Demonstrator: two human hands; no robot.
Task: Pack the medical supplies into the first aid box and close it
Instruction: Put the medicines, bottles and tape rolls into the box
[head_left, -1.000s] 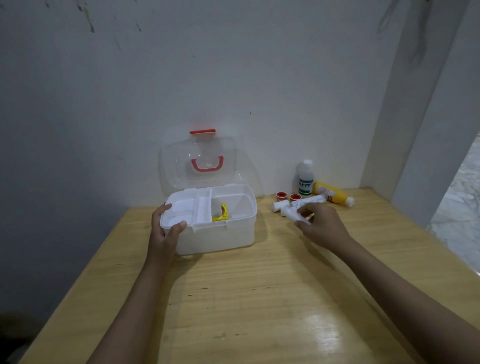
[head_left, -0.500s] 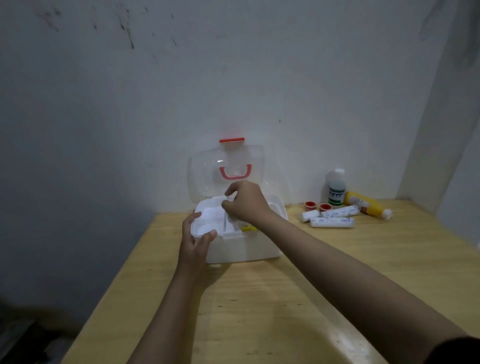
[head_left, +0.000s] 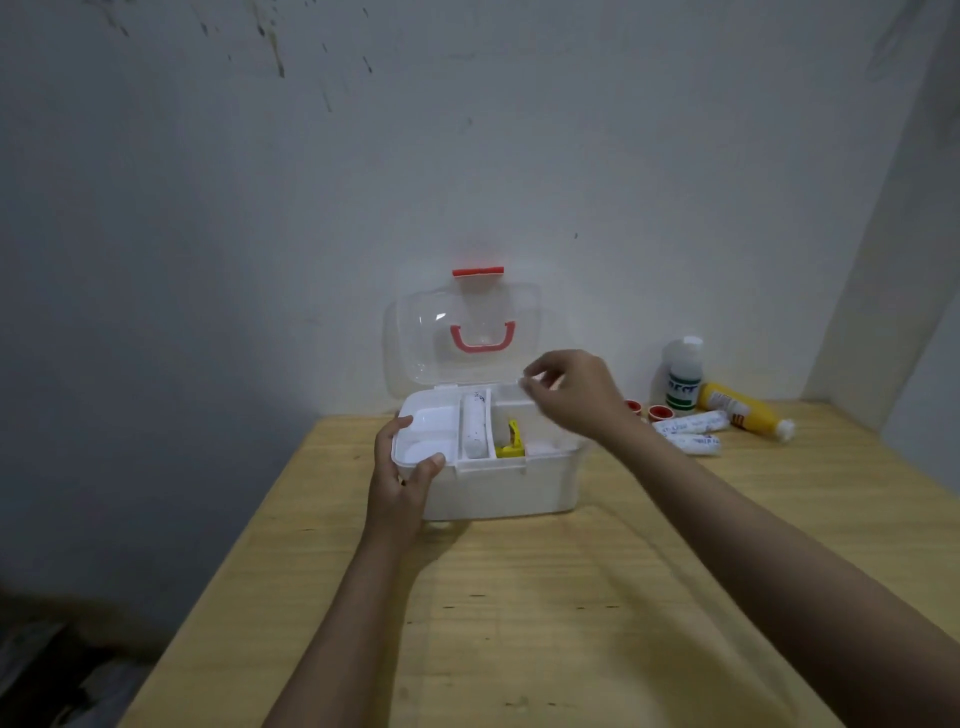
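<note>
The white first aid box (head_left: 498, 488) stands on the wooden table, its clear lid (head_left: 462, 332) with a red handle tilted up against the wall. A white bandage roll (head_left: 474, 423) lies in the narrow middle slot of the box's tray. A yellow item (head_left: 511, 441) sits in the right compartment. My left hand (head_left: 405, 478) grips the box's front left corner. My right hand (head_left: 571, 395) hovers over the right side of the box, fingers apart and holding nothing. Two more bandage rolls (head_left: 691, 431), two small red-capped items (head_left: 660, 413), a white bottle (head_left: 683, 374) and a yellow bottle (head_left: 737, 408) are right of the box.
The table (head_left: 519, 597) sits in a corner, with the wall right behind the box and a side wall at the right. Its left edge drops off to a dark floor. Bare wood stretches in front of the box.
My right hand took a bandage roll from the pile at the right, laid it in the tray's middle slot and let go. It now hovers over the box's right side. The view shifted left.
</note>
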